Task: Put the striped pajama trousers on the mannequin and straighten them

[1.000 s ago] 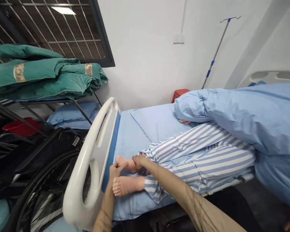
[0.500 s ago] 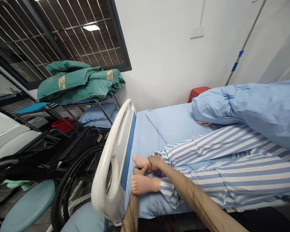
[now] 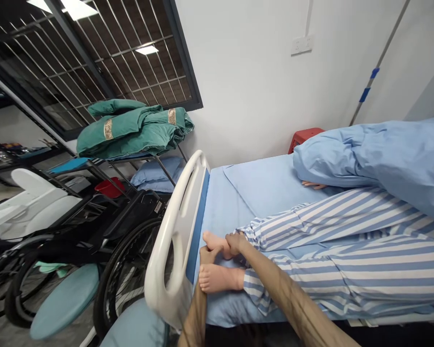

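On the bed lies a figure in blue-and-white striped trousers [image 3: 347, 226], its bare feet smooth like a manikin's. My left hand [image 3: 208, 255] grips the far foot [image 3: 214, 240] around its sole side, with the thumb over the top. Closed around the ankle of that same foot is my right hand [image 3: 237, 244], just below the trouser cuff. The near foot [image 3: 222, 278] rests toes up in front, above my left forearm, and hides part of it. A blue quilt [image 3: 383, 149] covers the upper body; the figure's fingers [image 3: 313, 185] show at its edge.
A white footboard [image 3: 173, 231] stands close left of the feet. Beyond it are a wheelchair [image 3: 130, 260], round stools [image 3: 67, 299] and a rack with a folded green cover [image 3: 141, 127]. A red stool [image 3: 304, 137] stands behind the bed by the wall.
The view has shifted slightly, so the scene sits a little farther right. Both hands keep the same hold on the far foot and ankle.
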`<state>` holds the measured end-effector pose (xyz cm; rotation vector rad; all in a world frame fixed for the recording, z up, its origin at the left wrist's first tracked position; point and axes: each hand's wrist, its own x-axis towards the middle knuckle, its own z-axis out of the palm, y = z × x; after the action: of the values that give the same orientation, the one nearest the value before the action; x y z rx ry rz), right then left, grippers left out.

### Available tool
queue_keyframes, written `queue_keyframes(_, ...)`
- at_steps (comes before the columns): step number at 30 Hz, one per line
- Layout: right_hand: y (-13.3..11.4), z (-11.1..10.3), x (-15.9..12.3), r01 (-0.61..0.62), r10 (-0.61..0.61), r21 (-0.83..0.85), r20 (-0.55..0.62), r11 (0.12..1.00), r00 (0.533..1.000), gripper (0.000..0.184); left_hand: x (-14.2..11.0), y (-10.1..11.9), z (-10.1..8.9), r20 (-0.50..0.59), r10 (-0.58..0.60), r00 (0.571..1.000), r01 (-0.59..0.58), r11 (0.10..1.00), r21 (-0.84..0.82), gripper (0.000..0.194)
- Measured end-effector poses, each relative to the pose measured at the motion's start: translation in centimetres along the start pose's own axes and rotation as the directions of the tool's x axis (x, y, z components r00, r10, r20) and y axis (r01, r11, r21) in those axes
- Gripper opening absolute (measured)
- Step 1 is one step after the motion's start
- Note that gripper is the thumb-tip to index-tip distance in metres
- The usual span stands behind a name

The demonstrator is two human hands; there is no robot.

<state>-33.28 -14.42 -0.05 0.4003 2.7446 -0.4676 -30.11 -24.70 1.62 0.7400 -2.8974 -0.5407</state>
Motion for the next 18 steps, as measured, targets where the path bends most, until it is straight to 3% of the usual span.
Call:
queue_keyframes(5, 0.0, 0.1, -0.1, -0.002, 0.002, -0.008, -0.019, 1.0, 1.0, 0.057, 0.0, 0.0, 0.2, -0.026, 0.02, 0.999, -0.02, 0.999, 0.03, 0.033)
queue_keyframes(9, 0.1, 0.3, 0.1, 0.003, -0.003, 0.003, -0.019, 1.0, 1.0, 0.059, -0.1, 0.1, -0.2, -0.024, 0.031, 0.999, -0.029, 0.995, 0.094, 0.023)
queue_keyframes(12, 0.1, 0.3, 0.2, 0.002, -0.002, 0.001, -0.013, 1.0, 1.0, 0.061, 0.2, 0.3, -1.1, 0.018, 0.005, 1.0, -0.006, 0.999, 0.035, 0.016)
queue_keyframes(16, 0.1, 0.3, 0.1, 0.005, -0.005, 0.004, -0.008, 1.0, 1.0, 0.058, 0.5, 0.5, -2.2, 0.046, -0.052, 0.998, 0.055, 0.996, -0.065, 0.027)
queue_keyframes(18, 0.1, 0.2, 0.0, 0.006, -0.005, 0.009, -0.012, 1.0, 1.0, 0.058, 0.4, 0.5, -2.5, 0.064, -0.027, 0.998, 0.033, 0.995, -0.098, 0.029)
